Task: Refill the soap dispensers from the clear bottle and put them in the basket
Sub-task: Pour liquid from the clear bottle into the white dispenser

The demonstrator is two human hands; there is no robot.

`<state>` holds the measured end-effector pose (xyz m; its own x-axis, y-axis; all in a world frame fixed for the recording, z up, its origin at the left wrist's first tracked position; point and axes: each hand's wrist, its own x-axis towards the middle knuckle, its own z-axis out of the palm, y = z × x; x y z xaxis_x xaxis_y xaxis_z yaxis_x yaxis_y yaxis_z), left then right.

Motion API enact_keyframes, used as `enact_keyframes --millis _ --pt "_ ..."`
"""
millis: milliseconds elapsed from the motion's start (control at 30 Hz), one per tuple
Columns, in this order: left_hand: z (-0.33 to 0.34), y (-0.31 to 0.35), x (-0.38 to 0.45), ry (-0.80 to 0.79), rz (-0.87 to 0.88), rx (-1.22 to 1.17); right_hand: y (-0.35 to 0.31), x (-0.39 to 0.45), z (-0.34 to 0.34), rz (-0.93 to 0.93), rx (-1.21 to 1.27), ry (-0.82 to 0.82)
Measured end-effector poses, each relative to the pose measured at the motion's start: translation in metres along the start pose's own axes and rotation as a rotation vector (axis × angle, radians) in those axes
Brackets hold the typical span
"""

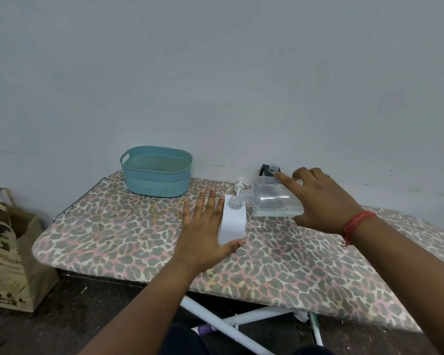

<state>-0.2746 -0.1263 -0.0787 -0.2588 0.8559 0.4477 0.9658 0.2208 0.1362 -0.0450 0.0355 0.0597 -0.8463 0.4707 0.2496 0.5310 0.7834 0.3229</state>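
Head view: I look down on an ironing board (128, 234) with a leopard-print cover, set against a pale wall.
Left hand: my left hand (205, 234) lies at the centre of the frame, fingers straight and spread, thumb against the base of the white dispenser (233, 224), palm along its left side.
Right hand: my right hand (321, 198), right of centre, grips the clear bottle (274, 201) from above, fingers curled round its body.
Bottle: tipped on its side, neck touching the dispenser's open mouth; clear liquid sits inside.
Second dispenser: another clear bottle (267, 179) stands just behind, partly hidden.
Pump: a white pump head (241, 185) lies near the wall.
Basket: the teal basket (157, 172) sits upper left of the board.
Floor: a paper bag (8, 254) stands at the left edge.
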Motion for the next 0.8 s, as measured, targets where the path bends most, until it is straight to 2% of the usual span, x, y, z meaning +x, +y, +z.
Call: enact_keyframes --millis 800 --pt "0.0010 -0.0003 0.0000 0.007 0.002 0.002 0.0015 0.0014 -0.0056 -0.020 -0.029 -0.009"
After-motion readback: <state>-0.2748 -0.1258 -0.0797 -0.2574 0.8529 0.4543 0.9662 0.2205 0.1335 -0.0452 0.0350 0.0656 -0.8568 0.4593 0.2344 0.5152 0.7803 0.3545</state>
